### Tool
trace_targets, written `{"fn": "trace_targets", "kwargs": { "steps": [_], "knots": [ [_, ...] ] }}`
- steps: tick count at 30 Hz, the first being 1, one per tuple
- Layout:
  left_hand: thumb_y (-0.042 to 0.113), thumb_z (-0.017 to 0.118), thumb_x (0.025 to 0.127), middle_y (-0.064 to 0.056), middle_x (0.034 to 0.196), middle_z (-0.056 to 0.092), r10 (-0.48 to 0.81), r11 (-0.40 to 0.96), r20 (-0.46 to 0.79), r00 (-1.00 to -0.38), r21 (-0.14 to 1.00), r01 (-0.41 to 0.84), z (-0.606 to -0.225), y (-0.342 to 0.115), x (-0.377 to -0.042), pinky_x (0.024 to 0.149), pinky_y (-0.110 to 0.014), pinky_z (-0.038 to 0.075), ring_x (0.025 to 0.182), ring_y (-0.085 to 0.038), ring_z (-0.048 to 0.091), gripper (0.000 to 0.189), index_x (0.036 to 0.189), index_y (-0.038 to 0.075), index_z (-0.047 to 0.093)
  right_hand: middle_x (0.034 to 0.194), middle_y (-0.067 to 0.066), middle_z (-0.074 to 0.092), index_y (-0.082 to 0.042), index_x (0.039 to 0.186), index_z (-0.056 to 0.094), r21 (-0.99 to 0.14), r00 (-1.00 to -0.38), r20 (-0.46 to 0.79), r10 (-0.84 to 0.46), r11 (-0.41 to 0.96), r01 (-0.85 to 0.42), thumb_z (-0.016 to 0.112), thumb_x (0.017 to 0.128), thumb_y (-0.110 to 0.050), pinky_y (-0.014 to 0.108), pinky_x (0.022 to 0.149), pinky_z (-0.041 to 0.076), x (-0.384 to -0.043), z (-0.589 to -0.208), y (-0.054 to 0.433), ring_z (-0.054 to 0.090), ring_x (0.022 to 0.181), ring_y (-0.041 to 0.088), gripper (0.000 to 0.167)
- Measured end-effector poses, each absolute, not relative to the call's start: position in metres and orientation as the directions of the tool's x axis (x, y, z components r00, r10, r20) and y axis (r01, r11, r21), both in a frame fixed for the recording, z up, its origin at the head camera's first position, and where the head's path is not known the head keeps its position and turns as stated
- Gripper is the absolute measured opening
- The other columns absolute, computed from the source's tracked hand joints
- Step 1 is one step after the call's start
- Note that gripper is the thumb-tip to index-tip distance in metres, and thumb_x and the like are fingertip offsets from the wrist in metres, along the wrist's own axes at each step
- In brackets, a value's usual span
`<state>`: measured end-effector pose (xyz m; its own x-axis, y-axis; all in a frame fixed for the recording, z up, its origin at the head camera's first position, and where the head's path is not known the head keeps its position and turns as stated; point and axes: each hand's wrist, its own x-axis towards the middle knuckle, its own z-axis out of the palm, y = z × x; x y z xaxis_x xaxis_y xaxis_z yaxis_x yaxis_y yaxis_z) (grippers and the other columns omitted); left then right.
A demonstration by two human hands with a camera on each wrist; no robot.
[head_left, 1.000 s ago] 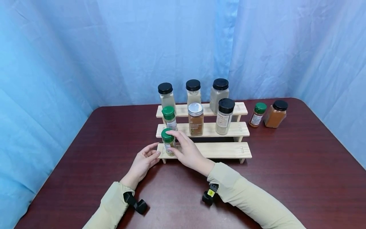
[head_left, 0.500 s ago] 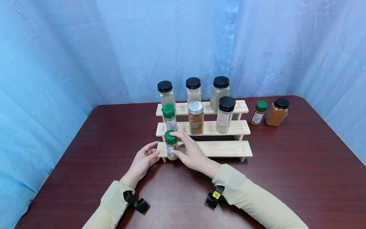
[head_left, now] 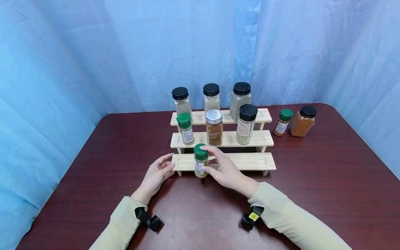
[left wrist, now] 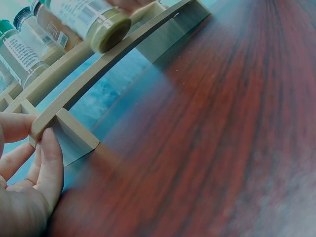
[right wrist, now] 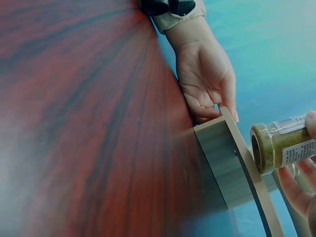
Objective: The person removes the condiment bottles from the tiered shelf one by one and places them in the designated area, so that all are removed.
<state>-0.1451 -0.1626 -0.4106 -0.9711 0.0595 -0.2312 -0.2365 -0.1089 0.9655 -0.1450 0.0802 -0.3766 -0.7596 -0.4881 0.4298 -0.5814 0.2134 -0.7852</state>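
Observation:
My right hand (head_left: 229, 173) holds a small spice jar (head_left: 200, 161) with a green cap, a white label and greenish-yellow contents. In the right wrist view the bottom of the spice jar (right wrist: 266, 148) shows beside the front edge of the lowest shelf, seemingly raised off it. My left hand (head_left: 156, 177) pinches the left end of the lowest shelf on a three-tier wooden spice rack (head_left: 250, 161). The left wrist view shows the thumb above the board and fingers (left wrist: 50, 158) beneath it.
Three black-capped jars (head_left: 211, 100) stand on the top tier. The middle tier bears a green-capped jar (head_left: 187, 135), a silver-lidded jar (head_left: 214, 133) and a black-capped jar (head_left: 244, 130). Right of the rack stand another green-capped jar (head_left: 281, 126) and an orange-brown jar (head_left: 302, 125).
My right hand has carried the green-capped spice jar from the left end of the lowest shelf rightward and slightly forward to its front edge. The left hand has stayed at the shelf end.

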Motion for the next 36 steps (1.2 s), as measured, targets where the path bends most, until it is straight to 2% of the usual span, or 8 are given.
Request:
{"fn": "trace_targets", "kwargs": {
  "steps": [13, 22, 29, 33, 36],
  "knots": [
    [-0.003, 0.052, 0.093, 0.008, 0.083, 0.056, 0.051, -0.106, -0.235, -0.971, 0.965, -0.239, -0.413, -0.161, -0.147, 0.069, -0.016, 0.051, 0.071, 0.0, 0.056, 0.05, 0.142, -0.001, 0.037, 0.125, 0.02, 0.052, -0.005, 0.132, 0.038, -0.797, -0.781, 0.396, -0.483, 0.241, -0.554, 0.066, 0.082, 0.009, 0.033, 0.082, 0.055, -0.135, -0.373, 0.116, 0.056, 0.105, 0.027, 0.059],
    [-0.003, 0.051, 0.093, 0.009, 0.082, 0.056, 0.054, -0.118, -0.233, -0.971, 0.964, -0.238, -0.413, -0.162, -0.146, 0.07, -0.016, 0.051, 0.072, 0.0, 0.056, 0.051, 0.141, -0.002, 0.036, 0.121, 0.02, 0.053, -0.003, 0.131, 0.037, -0.773, -0.8, 0.429, -0.42, 0.286, -0.566, 0.066, 0.081, 0.011, 0.033, 0.08, 0.055, -0.128, -0.369, 0.143, 0.053, 0.107, 0.004, 0.06],
    [-0.003, 0.051, 0.093, 0.009, 0.082, 0.056, 0.054, -0.124, -0.235, -0.97, 0.963, -0.24, -0.414, -0.161, -0.147, 0.069, -0.016, 0.051, 0.072, 0.0, 0.057, 0.05, 0.142, -0.002, 0.036, 0.121, 0.02, 0.055, -0.004, 0.133, 0.035, -0.76, -0.833, 0.422, -0.358, 0.361, -0.54, 0.065, 0.081, 0.012, 0.026, 0.079, 0.054, -0.128, -0.372, 0.174, 0.048, 0.106, -0.01, 0.062],
    [-0.003, 0.051, 0.093, 0.009, 0.083, 0.056, 0.053, -0.12, -0.234, -0.971, 0.964, -0.239, -0.415, -0.162, -0.147, 0.069, -0.015, 0.051, 0.073, 0.0, 0.057, 0.05, 0.142, -0.002, 0.036, 0.122, -0.009, 0.054, -0.002, 0.134, 0.034, -0.743, -0.842, 0.435, -0.318, 0.401, -0.536, 0.065, 0.079, 0.015, 0.018, 0.079, 0.051, -0.127, -0.373, 0.195, 0.047, 0.105, -0.012, 0.065],
    [-0.002, 0.052, 0.094, 0.009, 0.083, 0.056, 0.05, -0.117, -0.233, -0.971, 0.964, -0.238, -0.415, -0.163, -0.147, 0.069, -0.015, 0.051, 0.072, 0.0, 0.057, 0.05, 0.142, -0.002, 0.037, 0.121, -0.013, 0.052, -0.002, 0.136, 0.032, -0.739, -0.849, 0.439, -0.294, 0.418, -0.528, 0.064, 0.079, 0.016, 0.012, 0.079, 0.049, -0.126, -0.371, 0.209, 0.05, 0.102, -0.011, 0.068]
  ]
}}
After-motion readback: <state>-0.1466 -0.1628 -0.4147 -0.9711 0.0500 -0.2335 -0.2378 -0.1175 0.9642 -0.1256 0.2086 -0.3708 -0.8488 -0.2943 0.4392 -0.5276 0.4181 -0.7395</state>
